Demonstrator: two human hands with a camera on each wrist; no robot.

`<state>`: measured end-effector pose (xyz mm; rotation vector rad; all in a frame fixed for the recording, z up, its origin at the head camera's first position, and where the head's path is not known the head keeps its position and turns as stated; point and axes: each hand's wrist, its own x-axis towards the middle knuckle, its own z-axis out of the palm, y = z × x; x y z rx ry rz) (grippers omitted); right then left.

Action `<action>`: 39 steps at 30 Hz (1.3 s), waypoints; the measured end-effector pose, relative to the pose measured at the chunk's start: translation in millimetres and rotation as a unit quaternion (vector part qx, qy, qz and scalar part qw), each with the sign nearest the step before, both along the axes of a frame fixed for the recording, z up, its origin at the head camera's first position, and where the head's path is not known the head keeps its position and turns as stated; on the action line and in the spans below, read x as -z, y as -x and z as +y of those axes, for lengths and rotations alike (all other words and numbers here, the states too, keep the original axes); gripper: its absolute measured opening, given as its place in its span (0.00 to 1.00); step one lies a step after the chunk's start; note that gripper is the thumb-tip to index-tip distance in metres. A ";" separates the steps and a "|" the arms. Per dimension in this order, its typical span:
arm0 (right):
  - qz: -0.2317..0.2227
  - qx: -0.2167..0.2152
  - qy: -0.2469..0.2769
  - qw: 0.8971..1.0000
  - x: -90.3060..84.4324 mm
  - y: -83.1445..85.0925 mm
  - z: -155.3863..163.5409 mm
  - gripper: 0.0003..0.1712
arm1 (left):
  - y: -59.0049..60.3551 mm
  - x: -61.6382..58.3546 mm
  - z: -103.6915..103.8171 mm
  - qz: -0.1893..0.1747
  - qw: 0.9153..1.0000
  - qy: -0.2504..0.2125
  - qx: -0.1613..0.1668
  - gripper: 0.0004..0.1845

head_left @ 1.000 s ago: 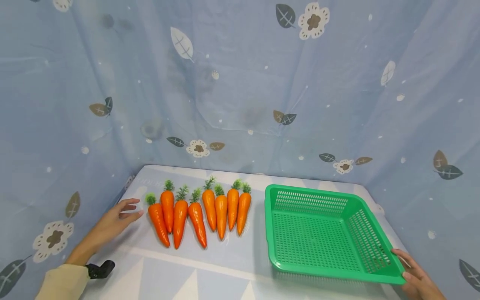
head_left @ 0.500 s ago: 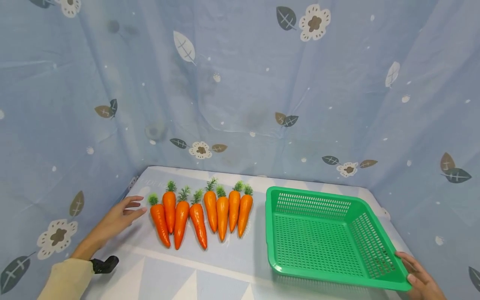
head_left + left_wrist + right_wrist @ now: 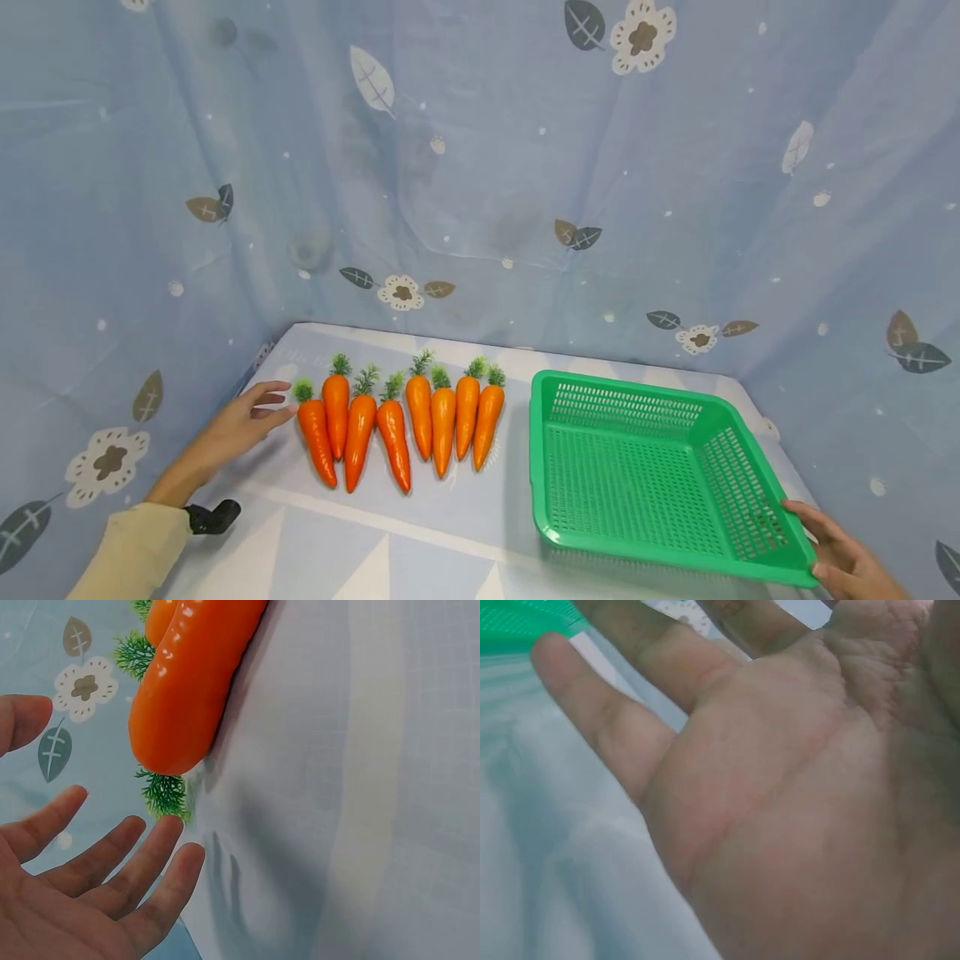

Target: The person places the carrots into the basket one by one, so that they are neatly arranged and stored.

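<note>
Several orange carrots with green tufted tops lie in a row on the table, the leftmost carrot (image 3: pixel 316 442) nearest my left hand (image 3: pixel 243 427). That hand holds nothing; its fingers are spread and slightly bent beside the carrot's leafy end. In the left wrist view, the fingertips (image 3: pixel 166 825) stop close to the green top (image 3: pixel 166 796), and the carrot body (image 3: pixel 180 712) rises above them. At the right, a green plastic basket (image 3: pixel 660 546) has my right hand (image 3: pixel 847 554) at its near right corner, thumb and fingertips against the outer rim. The right wrist view shows fairly straight fingers.
Both basket and carrots are on a pale patterned table (image 3: pixel 450 533). A blue flowered curtain (image 3: pixel 480 167) closes off the back and sides. On the left wrist sits a black strap-mounted device (image 3: pixel 213 517).
My left hand has moved slightly toward the leftmost carrot. The basket's near right corner has shifted a little toward me, with my right hand staying at it. The carrots stay in their row.
</note>
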<state>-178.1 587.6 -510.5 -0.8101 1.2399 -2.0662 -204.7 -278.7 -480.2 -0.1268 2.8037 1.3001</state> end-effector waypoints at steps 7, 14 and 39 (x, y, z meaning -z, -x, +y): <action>-0.003 -0.061 0.087 0.994 11.8 4.2 3.2 0.41 | -0.6 0.9 0.5 0.006 1.000 -0.002 0.002 0.40; -0.069 -0.062 0.088 0.992 9.6 0.8 -2.7 0.42 | -1.1 -3.8 -0.8 0.007 1.000 0.010 -0.002 0.40; -0.029 0.052 -0.056 0.997 -7.7 -11.3 -5.2 0.40 | 0.3 -1.0 4.5 0.005 1.000 -0.007 0.014 0.39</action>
